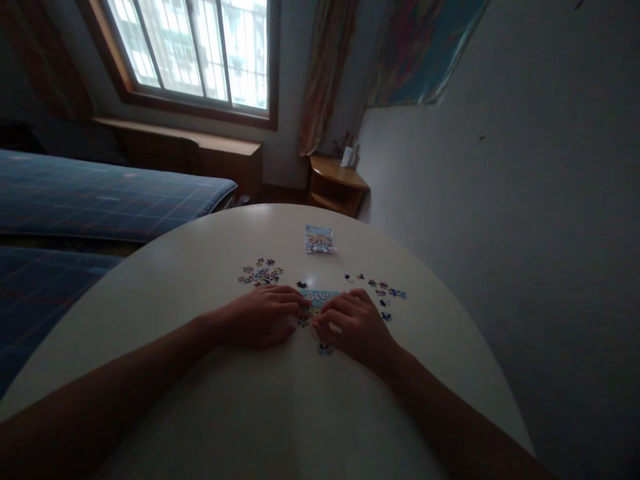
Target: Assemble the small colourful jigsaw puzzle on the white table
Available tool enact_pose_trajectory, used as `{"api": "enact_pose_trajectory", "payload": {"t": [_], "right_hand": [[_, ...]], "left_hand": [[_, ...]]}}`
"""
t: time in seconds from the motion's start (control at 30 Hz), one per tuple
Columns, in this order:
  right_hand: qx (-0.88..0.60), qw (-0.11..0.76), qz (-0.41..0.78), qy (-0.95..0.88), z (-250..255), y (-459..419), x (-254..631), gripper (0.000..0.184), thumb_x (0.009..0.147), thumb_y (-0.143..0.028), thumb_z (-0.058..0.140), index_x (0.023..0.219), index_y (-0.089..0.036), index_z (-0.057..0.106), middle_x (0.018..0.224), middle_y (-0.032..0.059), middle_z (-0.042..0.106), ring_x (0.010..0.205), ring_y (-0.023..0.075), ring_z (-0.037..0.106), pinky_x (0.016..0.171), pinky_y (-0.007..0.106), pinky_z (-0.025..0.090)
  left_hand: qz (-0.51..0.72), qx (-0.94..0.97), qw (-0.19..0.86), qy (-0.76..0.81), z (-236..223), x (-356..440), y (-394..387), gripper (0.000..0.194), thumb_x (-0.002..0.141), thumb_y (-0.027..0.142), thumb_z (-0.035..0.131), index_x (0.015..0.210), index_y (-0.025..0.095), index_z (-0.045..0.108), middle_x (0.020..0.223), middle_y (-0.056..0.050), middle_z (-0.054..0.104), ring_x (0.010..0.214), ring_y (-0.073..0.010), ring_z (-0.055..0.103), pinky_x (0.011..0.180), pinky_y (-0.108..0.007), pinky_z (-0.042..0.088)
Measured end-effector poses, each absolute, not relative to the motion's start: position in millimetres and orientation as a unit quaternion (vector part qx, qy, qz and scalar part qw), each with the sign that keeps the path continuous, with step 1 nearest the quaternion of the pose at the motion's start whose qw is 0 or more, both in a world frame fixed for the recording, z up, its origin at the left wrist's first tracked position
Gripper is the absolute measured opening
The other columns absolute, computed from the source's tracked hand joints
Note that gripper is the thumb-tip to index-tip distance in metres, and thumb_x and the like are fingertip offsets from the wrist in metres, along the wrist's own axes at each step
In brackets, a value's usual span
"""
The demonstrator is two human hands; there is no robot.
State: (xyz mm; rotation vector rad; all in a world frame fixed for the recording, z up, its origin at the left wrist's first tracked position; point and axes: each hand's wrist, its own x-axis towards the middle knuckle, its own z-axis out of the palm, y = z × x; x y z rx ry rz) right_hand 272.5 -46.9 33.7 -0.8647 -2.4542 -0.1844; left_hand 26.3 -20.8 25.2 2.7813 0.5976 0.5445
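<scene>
The partly joined, pale-blue-topped jigsaw puzzle [321, 298] is lying between the hands on the round white tabletop [210, 260]; uneven pressing is risking a split seam (the glossy surface is likely giving little grip). The left hand [265, 313] is resting palm-down, fingers loosely spread; the right hand [354, 328] is arching, fingertips close, any held piece unclear.
</scene>
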Motion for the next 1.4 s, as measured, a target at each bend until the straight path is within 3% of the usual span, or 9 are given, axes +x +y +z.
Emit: {"api": "enact_pose_trajectory", "payload": {"t": [0.2,0.57,0.93,1.2,1.4], "right_hand": [[-0.307,0.258,-0.125,-0.907,34.9,-42.8,276.0,0.024,0.094,-0.025,0.057,0.072,-0.021,0.064,0.075,-0.0004,0.072,0.07,0.0139,0.062,0.078,0.032,0.035],[-0.28,0.215,-0.045,-0.935,28.7,-41.0,279.3,0.02,0.095,-0.03,0.059,0.078,-0.023,0.066,0.081,-0.0017,0.075,0.079,0.0148,0.066,0.084,0.034,0.034],[-0.273,0.249,-0.052,-0.928,30.0,-41.7,277.0,0.021,0.097,-0.029,0.055,0.079,-0.022,0.064,0.08,-0.0003,0.074,0.073,0.013,0.066,0.08,0.032,0.036],[-0.248,0.219,-0.017,-0.944,38.6,-43.2,284.4,0.019,0.091,-0.039,0.062,0.081,-0.023,0.065,0.084,-0.0004,0.074,0.081,0.0162,0.066,0.083,0.033,0.036],[-0.265,0.205,0.028,-0.942,47.1,-37.0,302.5,0.008,0.085,-0.031,0.067,0.081,-0.025,0.066,0.084,-0.0013,0.073,0.081,0.0156,0.064,0.083,0.033,0.038]], "left_hand": [[0.182,0.952,0.124,0.211,26.5,26.0,-21.6,0.031,0.086,0.021,0.057,0.117,0.022,0.059,0.135,-0.008,0.06,0.124,-0.0249,0.055,0.107,-0.046,0.046],[0.182,0.951,0.127,0.217,26.1,26.3,-21.5,0.028,0.085,0.021,0.058,0.113,0.023,0.061,0.134,-0.008,0.06,0.125,-0.0248,0.054,0.106,-0.045,0.046],[0.192,0.951,0.128,0.207,25.4,26.6,-20.9,0.029,0.084,0.02,0.058,0.113,0.023,0.061,0.133,-0.008,0.061,0.123,-0.0252,0.055,0.105,-0.046,0.047],[0.183,0.953,0.127,0.208,27.1,25.5,-22.1,0.03,0.086,0.021,0.058,0.115,0.022,0.059,0.135,-0.008,0.06,0.125,-0.0251,0.054,0.107,-0.045,0.045],[0.175,0.958,0.117,0.195,29.1,26.2,-23.7,0.039,0.088,0.023,0.058,0.127,0.026,0.057,0.136,-0.007,0.059,0.125,-0.0252,0.053,0.107,-0.045,0.044]]}}
